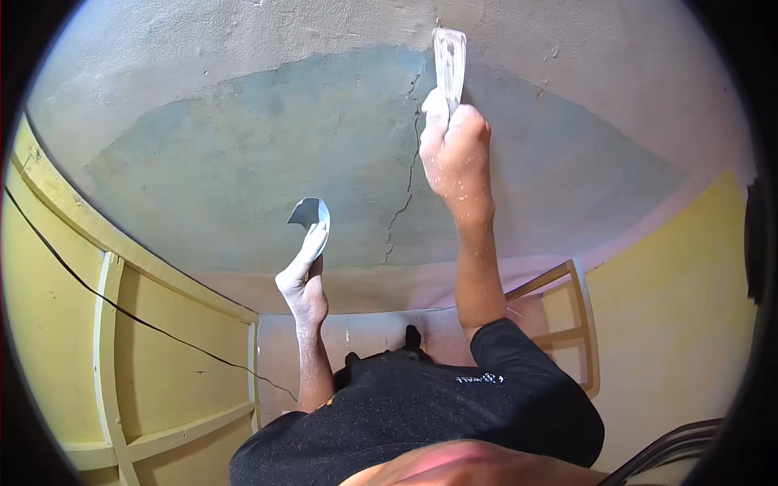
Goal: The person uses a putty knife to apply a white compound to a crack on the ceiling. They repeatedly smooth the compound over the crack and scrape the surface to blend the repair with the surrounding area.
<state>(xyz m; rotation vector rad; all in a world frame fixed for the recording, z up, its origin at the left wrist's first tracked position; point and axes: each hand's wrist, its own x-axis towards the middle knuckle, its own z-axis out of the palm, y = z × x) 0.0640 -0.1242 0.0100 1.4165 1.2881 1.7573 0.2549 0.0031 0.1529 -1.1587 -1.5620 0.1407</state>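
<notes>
My right hand [456, 158], dusted white, is closed around a putty knife [450, 61] smeared with white filler. The knife's wide end lies against the plastered surface by the upper end of a dark, jagged crack [412, 166]. Lower and to the left, my left hand [301, 283] is coated in white powder. Its fingers pinch a thin, curved, pale piece [324, 215] with a dark hollow side, like part of a cut bowl; its exact kind is unclear. The crack runs through a bluish-grey patch [267, 138] bordered by rougher whitish plaster [324, 32].
Yellow panelling with a wooden frame [109, 356] stands at the left, with a black cable [162, 328] hanging across it. At the right are a yellow wall [673, 300] and a brown wooden frame [585, 324]. Dark cables [681, 441] show at the lower right.
</notes>
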